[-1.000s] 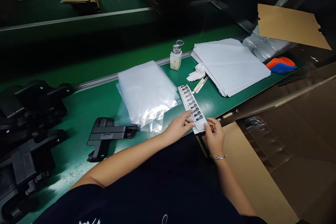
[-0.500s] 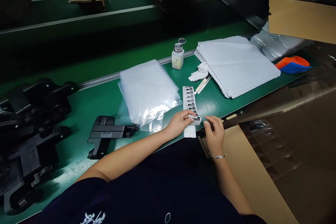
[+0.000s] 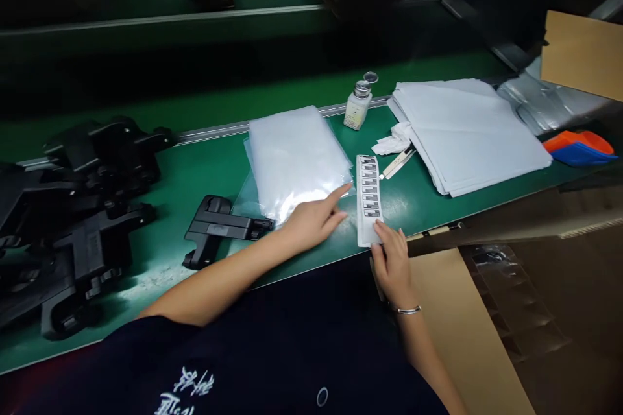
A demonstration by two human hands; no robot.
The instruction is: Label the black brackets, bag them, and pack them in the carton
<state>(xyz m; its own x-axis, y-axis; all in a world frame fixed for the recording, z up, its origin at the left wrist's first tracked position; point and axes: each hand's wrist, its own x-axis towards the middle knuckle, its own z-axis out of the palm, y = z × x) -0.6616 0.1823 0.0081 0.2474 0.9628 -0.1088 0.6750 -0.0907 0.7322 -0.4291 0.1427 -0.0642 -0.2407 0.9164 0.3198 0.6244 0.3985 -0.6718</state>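
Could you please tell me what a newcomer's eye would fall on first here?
Probably the white label strip mid-table, its near end touched by the right hand, while the left hand lies open at the near edge of the stack of clear bags. Then the heap of black plastic parts at the far left.

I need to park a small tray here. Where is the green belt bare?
Bare belt lies between the black parts pile and the bag stack, and a smaller patch between the label strip and the white sheets. Crowded around the bottle, cloth and tweezers.
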